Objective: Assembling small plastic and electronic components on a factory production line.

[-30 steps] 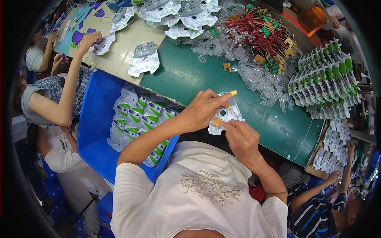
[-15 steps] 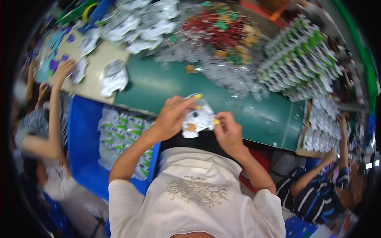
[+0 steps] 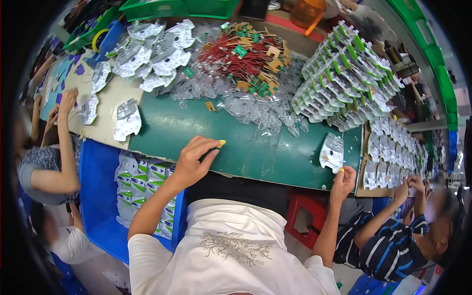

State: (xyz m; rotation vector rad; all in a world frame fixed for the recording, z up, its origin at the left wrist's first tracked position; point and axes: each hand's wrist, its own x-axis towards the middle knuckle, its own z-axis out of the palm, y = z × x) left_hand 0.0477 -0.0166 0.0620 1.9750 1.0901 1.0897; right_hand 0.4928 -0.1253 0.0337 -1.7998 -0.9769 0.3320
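My left hand [image 3: 193,160] rests at the near edge of the green table [image 3: 255,152], fingers apart and holding nothing, with a yellow cover on the index fingertip. My right hand [image 3: 343,180] is stretched out to the right. It pinches the lower edge of a white and clear blister pack [image 3: 332,152] that lies at the table's right end. This pack is just below the rows of green and white packs [image 3: 344,81].
A blue bin [image 3: 101,206] of green and white packs stands by my left knee. Clear shells [image 3: 250,108], red wires with tags [image 3: 236,49] and loose white packs [image 3: 147,54] cover the far table. A cardboard tray of packs [image 3: 393,157] lies right. Other people work on both sides.
Both hands held the pack together in front of me. My right hand has now carried it to the table's right end, and my left hand has let go and rests on the table.
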